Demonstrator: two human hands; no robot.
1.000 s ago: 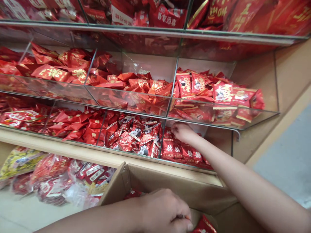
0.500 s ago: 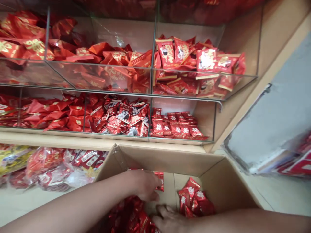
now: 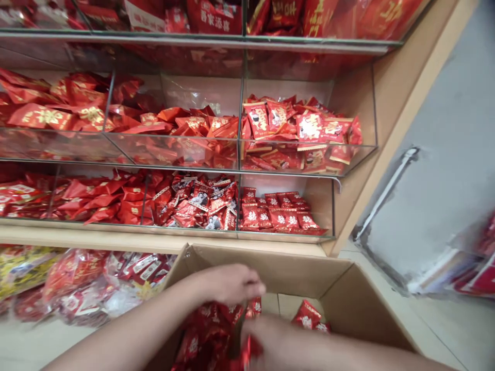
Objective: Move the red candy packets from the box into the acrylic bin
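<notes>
Both hands are inside an open cardboard box (image 3: 297, 265) that holds small red wrapped candies (image 3: 207, 330). My left hand (image 3: 235, 283) is over the left part of the box, its fingers curled together; whatever may be in them is hidden. Just below its fingertips is one red candy packet (image 3: 254, 307). Lower down, my right hand (image 3: 273, 337) is blurred, its fingers closed on a shiny red candy packet (image 3: 251, 351). More red packets (image 3: 308, 314) with white and gold print lie in the box's right part, partly behind my right forearm.
Beyond the box stands a wooden shelf unit (image 3: 270, 250) with clear-walled compartments of red packets (image 3: 282, 211). Plastic bags of packets (image 3: 77, 278) lie on the floor at left. A grey wall (image 3: 433, 154) rises at right, with red goods (image 3: 477, 278) beside it.
The view has tilted up, showing more upper shelf. My right hand has risen from the box bottom with a red packet at its fingers. My left hand's fingers have lifted and curled.
</notes>
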